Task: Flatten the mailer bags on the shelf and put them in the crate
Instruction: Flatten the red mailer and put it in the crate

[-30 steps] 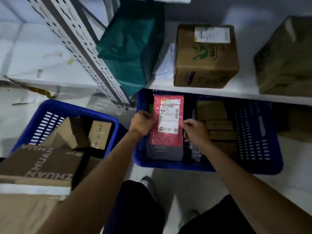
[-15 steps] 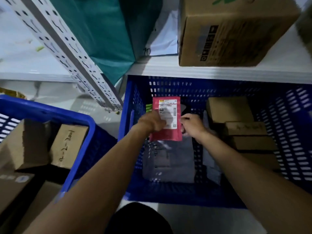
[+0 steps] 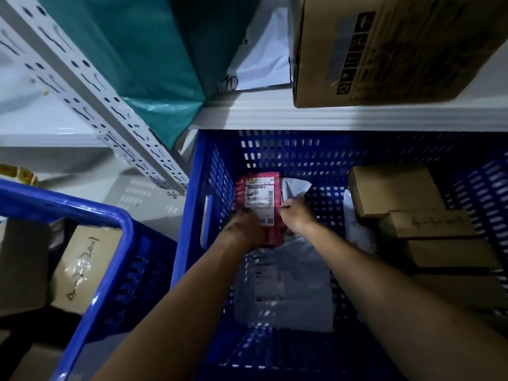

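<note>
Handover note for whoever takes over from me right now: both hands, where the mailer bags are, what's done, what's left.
Left hand grips the red mailer at its left edge; right hand pinches its right edge.
The red mailer is inside the blue crate, near the back left corner, not yet released.
Done: a grey mailer lies flat on the crate floor.
Left: release the red one, then flatten the teal bag and white bag on the shelf.
</note>
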`<state>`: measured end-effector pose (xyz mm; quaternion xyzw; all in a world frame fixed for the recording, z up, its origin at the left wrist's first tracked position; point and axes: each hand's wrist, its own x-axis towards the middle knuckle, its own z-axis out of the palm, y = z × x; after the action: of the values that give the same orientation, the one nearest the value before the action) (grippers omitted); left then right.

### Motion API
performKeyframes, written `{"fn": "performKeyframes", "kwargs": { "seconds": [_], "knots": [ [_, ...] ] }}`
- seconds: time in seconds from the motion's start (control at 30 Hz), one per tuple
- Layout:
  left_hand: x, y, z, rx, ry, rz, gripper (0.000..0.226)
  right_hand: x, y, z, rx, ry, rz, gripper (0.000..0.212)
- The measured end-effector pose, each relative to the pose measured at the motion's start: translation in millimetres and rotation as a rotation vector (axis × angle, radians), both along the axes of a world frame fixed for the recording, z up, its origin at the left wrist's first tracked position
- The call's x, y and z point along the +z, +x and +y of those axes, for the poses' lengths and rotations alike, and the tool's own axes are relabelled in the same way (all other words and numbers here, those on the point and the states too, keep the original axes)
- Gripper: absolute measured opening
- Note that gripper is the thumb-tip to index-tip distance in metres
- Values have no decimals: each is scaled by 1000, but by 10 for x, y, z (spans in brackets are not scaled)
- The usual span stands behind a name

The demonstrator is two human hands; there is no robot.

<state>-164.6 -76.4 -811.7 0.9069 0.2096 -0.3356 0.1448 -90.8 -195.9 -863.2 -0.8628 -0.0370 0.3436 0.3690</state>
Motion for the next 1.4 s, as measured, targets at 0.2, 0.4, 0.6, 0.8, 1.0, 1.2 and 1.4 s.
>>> {"fn": "performKeyframes", "kwargs": {
  "seconds": [0.2,0.4,0.6,0.8,1.0,1.2,1.4],
  "knots": [
    [-51,-122,-122,-63,91,-34,84,161,-3,4,2,-102,-56,20],
    [-114,-60,-125,-137,82,-43,94,337,-281,-50,507,-313,-663,67],
    [55,-145,-246,-338,224,-85,62,206,-258,-81,832,-327,-567,75],
    [30,-248,-341,-356,394,16,57,267,-218,-89,770,-357,-545,83],
    [283,-278,-264,-324,270,-44,41,497,-224,-242,579,-193,-549,66],
    [682,-262,-261,-128,-34,-204,30,928,-240,-492,347,-28,-487,58],
    [1251,-200,-210,94,-182,-421,25,1512,-264,-685,132,120,-382,46]
  ]
}}
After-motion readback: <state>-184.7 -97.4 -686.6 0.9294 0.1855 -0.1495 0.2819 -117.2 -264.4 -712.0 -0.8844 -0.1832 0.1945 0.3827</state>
